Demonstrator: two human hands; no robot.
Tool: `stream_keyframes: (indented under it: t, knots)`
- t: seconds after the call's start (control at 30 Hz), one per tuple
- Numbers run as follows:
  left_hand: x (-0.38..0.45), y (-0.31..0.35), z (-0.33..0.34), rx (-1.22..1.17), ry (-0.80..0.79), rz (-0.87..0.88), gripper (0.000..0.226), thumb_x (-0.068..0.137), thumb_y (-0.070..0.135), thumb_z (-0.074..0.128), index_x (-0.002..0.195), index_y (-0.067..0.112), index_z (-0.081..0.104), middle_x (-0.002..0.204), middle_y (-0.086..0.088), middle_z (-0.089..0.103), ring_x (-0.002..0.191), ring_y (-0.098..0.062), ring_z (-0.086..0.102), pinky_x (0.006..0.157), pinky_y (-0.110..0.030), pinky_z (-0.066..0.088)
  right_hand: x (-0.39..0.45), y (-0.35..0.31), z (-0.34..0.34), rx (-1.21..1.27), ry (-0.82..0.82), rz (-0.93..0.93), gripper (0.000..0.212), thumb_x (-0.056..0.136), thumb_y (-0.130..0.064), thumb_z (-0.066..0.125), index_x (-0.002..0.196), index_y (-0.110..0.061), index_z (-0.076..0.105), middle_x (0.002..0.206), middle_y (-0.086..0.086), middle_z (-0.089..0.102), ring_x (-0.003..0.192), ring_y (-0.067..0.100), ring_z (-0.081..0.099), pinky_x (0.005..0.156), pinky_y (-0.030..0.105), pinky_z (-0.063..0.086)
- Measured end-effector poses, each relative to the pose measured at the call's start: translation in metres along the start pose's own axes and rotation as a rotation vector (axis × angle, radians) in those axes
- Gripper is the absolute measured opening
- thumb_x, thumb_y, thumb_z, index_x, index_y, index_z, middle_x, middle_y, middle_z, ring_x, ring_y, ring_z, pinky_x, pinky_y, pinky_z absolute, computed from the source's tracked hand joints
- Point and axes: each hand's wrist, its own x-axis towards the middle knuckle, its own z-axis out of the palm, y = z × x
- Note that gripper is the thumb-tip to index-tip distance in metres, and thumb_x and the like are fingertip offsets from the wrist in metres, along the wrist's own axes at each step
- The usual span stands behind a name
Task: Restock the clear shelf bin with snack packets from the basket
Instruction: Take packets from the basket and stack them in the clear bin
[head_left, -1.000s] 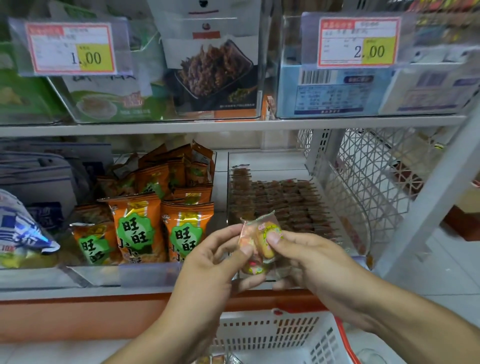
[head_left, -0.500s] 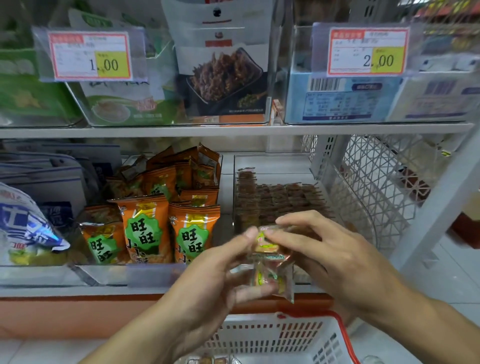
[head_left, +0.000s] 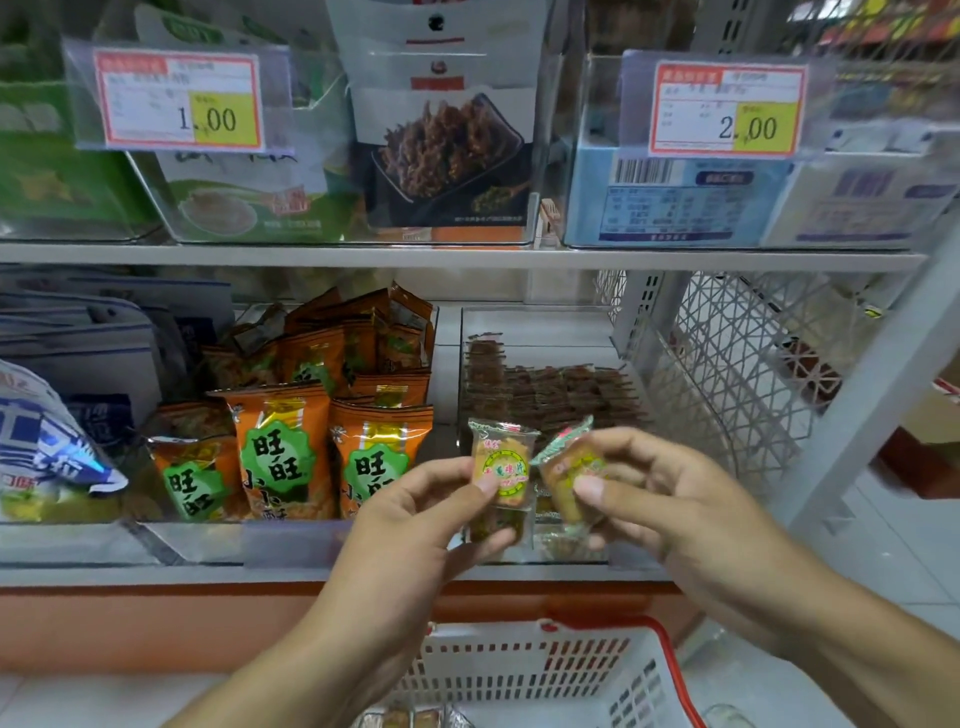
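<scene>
In front of the lower shelf, the left hand (head_left: 415, 514) pinches a small clear snack packet (head_left: 503, 462) with a yellow-green round label between thumb and fingers, holding it upright; a second, darker packet (head_left: 496, 522) sits just below it in the same grip. Just to the right, the right hand (head_left: 670, 499) pinches another snack packet (head_left: 569, 467), tilted, with its crimped end pointing up and toward the left one; the two packets are close, and whether they touch cannot be told. Both are held in front of the clear shelf bin (head_left: 540, 332), which holds rows of dark brown packets (head_left: 550, 392) toward its back. Left of that bin stand orange snack bags (head_left: 283, 452) with green labels in a neighbouring clear bin. Below the hands, on the floor by the shelf, stands the white basket (head_left: 545, 670) with a red rim, a few packets showing at its bottom edge. On the upper shelf, price tags read 1.00 (head_left: 179, 101) and 2.00 (head_left: 727, 111).
</scene>
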Motion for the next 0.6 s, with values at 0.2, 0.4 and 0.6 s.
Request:
stream_keyframes:
  t: [0.2, 0.4, 0.6]
  knots:
    - [-0.002, -0.002, 0.003, 0.020, -0.041, 0.009, 0.027, 0.075, 0.025, 0.078, 0.100, 0.016, 0.080, 0.110, -0.011, 0.078, 0.103, -0.022, 0.075, 0.074, -0.029, 0.062, -0.001, 0.008, 0.016, 0.119, 0.039, 0.191, 0.024, 0.091, -0.002, 0.064, 0.114, -0.002, 0.070, 0.102, 0.019, 0.076, 0.081, 0.021, 0.072, 0.064, 0.024, 0.058]
    - [-0.002, -0.005, 0.004, 0.021, -0.083, -0.039, 0.023, 0.079, 0.023, 0.075, 0.100, 0.018, 0.082, 0.111, -0.008, 0.078, 0.103, -0.019, 0.075, 0.073, -0.028, 0.062, -0.002, 0.016, 0.018, -0.049, 0.089, 0.222, 0.020, 0.093, -0.025, 0.068, 0.110, -0.023, 0.077, 0.099, 0.004, 0.075, 0.083, 0.014, 0.062, 0.057, 0.025, 0.049]
    - [0.000, -0.005, 0.006, -0.081, -0.101, -0.069, 0.030, 0.074, 0.020, 0.074, 0.102, 0.011, 0.081, 0.113, -0.012, 0.077, 0.110, -0.023, 0.073, 0.075, -0.029, 0.062, -0.003, 0.017, 0.017, 0.006, 0.074, 0.164, 0.022, 0.097, -0.025, 0.059, 0.111, -0.020, 0.076, 0.110, 0.006, 0.076, 0.093, 0.017, 0.067, 0.064, 0.028, 0.048]
